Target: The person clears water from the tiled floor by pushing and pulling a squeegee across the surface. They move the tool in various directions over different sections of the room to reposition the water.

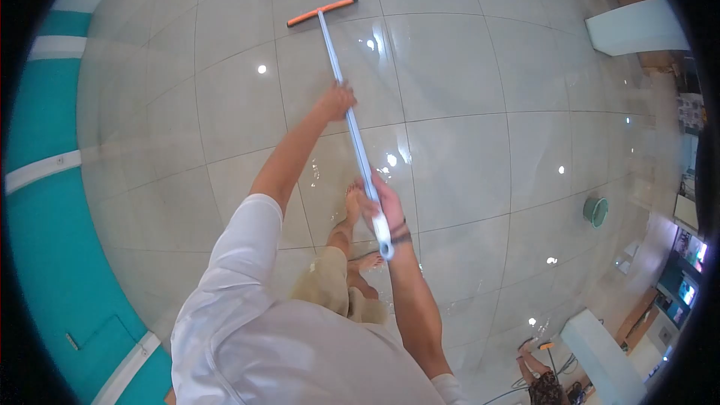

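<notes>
A floor squeegee with an orange head (322, 12) and a long pale blue handle (358, 142) reaches away from my body. The orange head rests on the glossy tiled floor (457, 67). My left hand (336, 102) is wrapped round the middle of the handle. Lower down, my right hand (381, 201) grips the handle near its white end (384, 236), with a dark band round the wrist. My bare feet stand on the floor below the handle, and the tiles shine with wet patches and light reflections.
A teal wall (45, 247) with white strips runs along the left. On the right are a green bucket (595, 212), white pillars (637, 26) and shelves with lit screens. At the bottom right, another person (546, 386) is beside an orange-headed tool (546, 346) and cables.
</notes>
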{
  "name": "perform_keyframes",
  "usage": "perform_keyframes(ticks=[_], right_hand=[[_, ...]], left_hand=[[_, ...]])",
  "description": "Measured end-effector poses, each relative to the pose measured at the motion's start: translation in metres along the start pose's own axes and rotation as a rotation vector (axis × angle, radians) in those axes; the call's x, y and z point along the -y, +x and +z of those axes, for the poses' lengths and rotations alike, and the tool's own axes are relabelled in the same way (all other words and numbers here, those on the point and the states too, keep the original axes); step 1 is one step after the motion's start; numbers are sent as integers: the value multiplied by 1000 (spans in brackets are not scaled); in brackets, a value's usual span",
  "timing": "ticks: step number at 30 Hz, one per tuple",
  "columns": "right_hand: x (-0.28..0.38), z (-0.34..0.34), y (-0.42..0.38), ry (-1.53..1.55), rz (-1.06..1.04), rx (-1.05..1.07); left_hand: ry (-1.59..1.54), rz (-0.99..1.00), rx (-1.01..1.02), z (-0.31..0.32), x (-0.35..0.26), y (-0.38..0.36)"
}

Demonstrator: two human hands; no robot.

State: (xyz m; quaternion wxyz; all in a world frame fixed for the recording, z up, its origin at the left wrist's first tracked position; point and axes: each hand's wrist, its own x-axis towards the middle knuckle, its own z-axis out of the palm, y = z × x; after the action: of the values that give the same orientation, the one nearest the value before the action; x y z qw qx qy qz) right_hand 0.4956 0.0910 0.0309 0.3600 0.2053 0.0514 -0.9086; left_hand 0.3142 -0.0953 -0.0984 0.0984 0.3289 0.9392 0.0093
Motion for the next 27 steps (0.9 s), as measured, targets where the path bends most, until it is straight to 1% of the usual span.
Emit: perform_keyframes(ticks=[1,2,3,4,5,6,7,8,9,11,13,14,15,16,17,18,19,20,21,22,23,24,25,26,27], right_hand=[[-9,0,-27,52,43,-93],[-19,-7,-60,66,59,-161],[-29,-15,-92,81,74,-230],[-36,-22,-128,130,84,-254],[-44,-22,-166,227,80,-320],[-52,-9,-203,180,66,-370],[-62,-8,-242,241,73,-371],[-72,-11,-282,269,76,-407],[-82,-11,-322,298,83,-447],[-106,10,-385,402,34,-513],[-127,22,-437,330,45,-586],[-138,22,-461,324,41,-586],[-146,18,-481,340,83,-580],[-150,16,-491,361,126,-575],[-149,6,-490,356,125,-563],[-150,-2,-480,169,140,-607],[-157,-5,-475,-6,159,-662],[-155,-18,-460,24,133,-628],[-148,-23,-428,-9,111,-613],[-139,-27,-394,-43,88,-604],[-126,-30,-357,-121,92,-549],[-115,-35,-322,-185,101,-553],[-111,-61,-295,-199,69,-378],[-102,-57,-262,-130,57,-317],[-97,-54,-244,-65,40,-253]], left_hand=[[-10,128,61,11,-15,-5],[-37,149,131,11,-39,-16],[-117,206,104,17,-70,-28],[-266,224,88,36,-104,-40],[-520,241,-55,81,-142,-55],[-419,192,186,17,-185,-72],[-339,171,391,-33,-221,-86],[-444,203,482,-14,-260,-97],[-436,249,487,-19,-298,-112],[-473,332,491,-60,-350,-146],[-532,340,364,-53,-407,-180],[-531,354,368,-57,-428,-196],[-523,365,368,-61,-442,-205],[-518,364,362,-59,-450,-213],[-528,343,201,-53,-451,-219],[-540,326,47,-54,-446,-225],[-490,306,58,-50,-436,-227],[-440,284,65,-39,-418,-218],[-288,229,375,-51,-390,-203],[-267,216,110,-6,-368,-202],[-364,59,143,-2,-342,-189],[-281,-27,227,3,-309,-173],[-200,-110,317,8,-279,-162],[-56,-49,151,14,-253,-156],[-71,-8,101,15,-231,-147]])
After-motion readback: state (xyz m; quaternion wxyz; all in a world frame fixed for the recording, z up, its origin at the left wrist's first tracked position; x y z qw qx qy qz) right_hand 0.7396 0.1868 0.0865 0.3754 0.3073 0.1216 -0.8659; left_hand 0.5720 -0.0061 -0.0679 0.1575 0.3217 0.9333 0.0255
